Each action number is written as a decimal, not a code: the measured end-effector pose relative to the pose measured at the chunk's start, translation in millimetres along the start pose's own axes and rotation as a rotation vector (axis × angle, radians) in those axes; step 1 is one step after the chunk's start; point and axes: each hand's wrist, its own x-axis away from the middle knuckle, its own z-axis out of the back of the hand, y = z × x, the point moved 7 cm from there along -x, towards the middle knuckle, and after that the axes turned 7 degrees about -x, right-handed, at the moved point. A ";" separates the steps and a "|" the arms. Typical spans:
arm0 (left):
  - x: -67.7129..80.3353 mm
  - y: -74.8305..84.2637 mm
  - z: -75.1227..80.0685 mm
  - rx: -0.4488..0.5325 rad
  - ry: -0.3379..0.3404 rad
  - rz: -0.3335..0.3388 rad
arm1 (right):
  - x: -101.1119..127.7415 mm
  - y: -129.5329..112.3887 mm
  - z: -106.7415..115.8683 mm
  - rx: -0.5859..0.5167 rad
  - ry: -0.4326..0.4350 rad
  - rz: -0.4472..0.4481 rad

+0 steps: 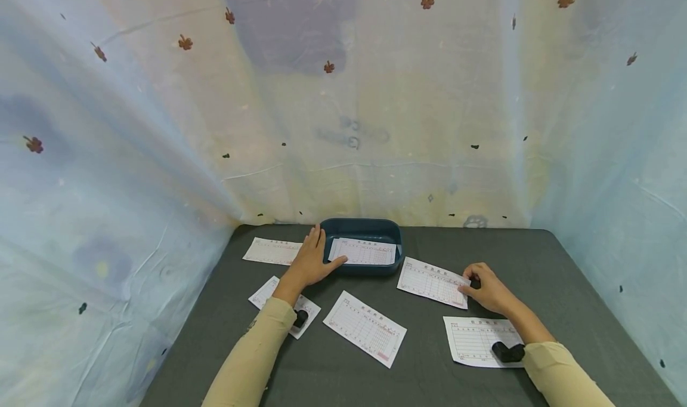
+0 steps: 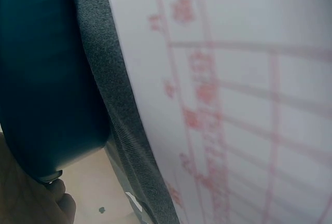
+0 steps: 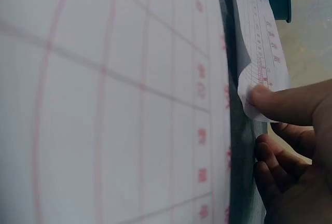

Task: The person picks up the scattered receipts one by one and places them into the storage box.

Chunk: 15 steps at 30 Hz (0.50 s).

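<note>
My left hand (image 1: 309,264) rests against the left end of a dark teal plastic basin (image 1: 370,270), its fingers extended along the side and the thumb spread over the front rim. Inside the basin lies a printed paper form (image 1: 363,252). With thumb and fingers, my right hand (image 1: 487,287) pinches the right end of another paper form (image 1: 433,281), to the right of the basin. In the right wrist view that form's corner (image 3: 249,86) curls up under the thumb. Under the right wrist lies a further form (image 1: 474,338).
One form (image 1: 365,328) lies at an angle in front of the basin. Another form (image 1: 263,293) sits partly under the left forearm, and one more form (image 1: 272,250) is left of the basin. The grey table (image 1: 418,383) meets a patterned curtain (image 1: 376,186) behind.
</note>
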 end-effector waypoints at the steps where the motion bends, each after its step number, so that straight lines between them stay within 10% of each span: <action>1: -0.1 -0.2 -0.2 0.002 0.001 -0.001 | 0.4 0.1 0.4 -0.001 0.004 0.000; 15: 0.1 0.0 -0.6 0.017 0.000 -0.004 | 4.1 10.1 11.8 -0.121 0.018 -0.120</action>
